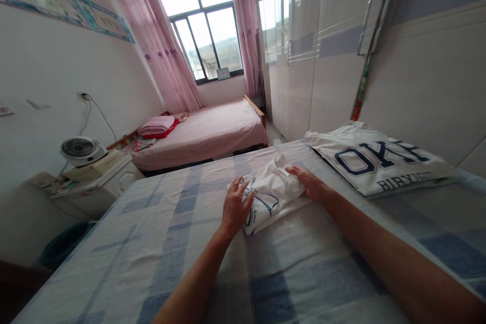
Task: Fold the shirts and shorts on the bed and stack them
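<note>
A folded white T-shirt (271,190) with a dark blue line print lies on the bed's checked sheet (205,243) in front of me. My left hand (237,205) rests on its left side, fingers spread and pointing away from me. At the shirt's far right edge, my right hand (306,182) lies with its fingers stretched out over the fabric. Neither hand is closed around anything. To the right lies a second white shirt (379,159), folded, with large dark letters across it.
Beyond this bed stands another bed (212,129) with a pink sheet and folded pink bedding (156,125). White wardrobes (337,71) line the right side. A fan (81,150) sits on a white cabinet (110,177) at the left, above a dark green bin (64,243).
</note>
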